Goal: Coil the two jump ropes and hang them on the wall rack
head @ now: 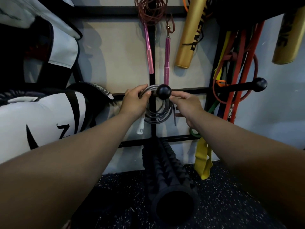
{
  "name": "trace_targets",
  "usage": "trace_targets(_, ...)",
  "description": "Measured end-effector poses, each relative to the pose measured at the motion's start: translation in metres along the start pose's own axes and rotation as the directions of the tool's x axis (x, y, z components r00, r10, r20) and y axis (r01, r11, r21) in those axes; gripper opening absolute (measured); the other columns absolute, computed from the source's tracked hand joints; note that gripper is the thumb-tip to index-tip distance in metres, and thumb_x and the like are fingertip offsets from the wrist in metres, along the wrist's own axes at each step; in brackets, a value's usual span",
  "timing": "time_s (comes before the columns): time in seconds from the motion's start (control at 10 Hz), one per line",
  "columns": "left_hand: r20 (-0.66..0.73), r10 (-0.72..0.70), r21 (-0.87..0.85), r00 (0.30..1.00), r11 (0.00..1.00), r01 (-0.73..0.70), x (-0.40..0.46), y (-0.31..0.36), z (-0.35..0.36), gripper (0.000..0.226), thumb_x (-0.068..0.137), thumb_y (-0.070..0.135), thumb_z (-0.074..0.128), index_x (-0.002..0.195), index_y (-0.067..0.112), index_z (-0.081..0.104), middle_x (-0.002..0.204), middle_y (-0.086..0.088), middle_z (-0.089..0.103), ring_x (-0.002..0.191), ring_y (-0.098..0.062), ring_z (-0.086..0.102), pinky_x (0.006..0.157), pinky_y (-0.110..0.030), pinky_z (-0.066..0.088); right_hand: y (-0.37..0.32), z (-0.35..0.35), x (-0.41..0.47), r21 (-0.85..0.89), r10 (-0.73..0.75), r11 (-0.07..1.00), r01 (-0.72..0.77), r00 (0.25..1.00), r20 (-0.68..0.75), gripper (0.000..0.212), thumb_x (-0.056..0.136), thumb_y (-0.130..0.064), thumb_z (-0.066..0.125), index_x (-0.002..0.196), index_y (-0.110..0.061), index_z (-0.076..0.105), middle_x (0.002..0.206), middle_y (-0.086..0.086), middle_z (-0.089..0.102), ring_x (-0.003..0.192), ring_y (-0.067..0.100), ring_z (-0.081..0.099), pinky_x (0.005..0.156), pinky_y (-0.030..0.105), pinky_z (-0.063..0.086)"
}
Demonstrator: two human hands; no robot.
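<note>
With my left hand (134, 100) pinching the top of the grey rope (156, 113) coil at the peg (163, 91) and my right hand (186, 106) gripping its side, I seat every loop behind the ball (red rope (148, 12) already hangs above) before releasing.

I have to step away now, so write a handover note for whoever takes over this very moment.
Left hand: grips the top of the grey rope coil at the ball-tipped peg.
Right hand: fingers at the coil's right side; grip unclear.
Done: pink-handled rope is coiled and hangs above.
Left: check the grey coil sits behind the ball, with its white handle hanging, then let go.
</note>
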State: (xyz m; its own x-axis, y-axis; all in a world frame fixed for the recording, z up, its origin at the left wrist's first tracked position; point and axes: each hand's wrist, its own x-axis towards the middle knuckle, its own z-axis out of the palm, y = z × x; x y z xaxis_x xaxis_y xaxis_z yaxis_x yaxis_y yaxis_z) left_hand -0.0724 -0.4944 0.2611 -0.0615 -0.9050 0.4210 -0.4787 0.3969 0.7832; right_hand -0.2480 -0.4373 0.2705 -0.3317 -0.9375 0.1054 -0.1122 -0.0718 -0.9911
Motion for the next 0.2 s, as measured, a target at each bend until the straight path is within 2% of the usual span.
trace_targets(0.1, -0.008, -0.008, -0.046, 1.0, 0.999, 0.008, -0.005, 0.018, -0.009, 0.038, 0.1, 0.025, 0.064, 0.136, 0.015, 0.066, 0.135, -0.01, 0.065, 0.12, -0.019, 0.061, 0.109, -0.03, 0.045, -0.013, -0.007, -0.008, -0.028, -0.045, 0.999, 0.045, 0.999, -0.027, 0.03, 0.098, -0.02, 0.068, 0.127, -0.017, 0.072, 0.088, -0.01, 0.064, 0.072, 0.008, 0.055, 0.069, 0.03, 0.053)
trace_targets(0.2, -0.021, -0.019, -0.081, 1.0, 0.997, 0.017, -0.009, 0.028, -0.014, 0.034, 0.1, 0.019, 0.063, 0.134, 0.013, 0.067, 0.133, -0.01, 0.065, 0.122, -0.022, 0.061, 0.109, -0.034, 0.046, -0.025, -0.012, -0.016, -0.037, -0.055, 0.998, 0.054, 0.998, -0.027, 0.027, 0.097, -0.021, 0.069, 0.123, -0.016, 0.073, 0.088, -0.008, 0.064, 0.072, 0.007, 0.055, 0.066, 0.026, 0.052)
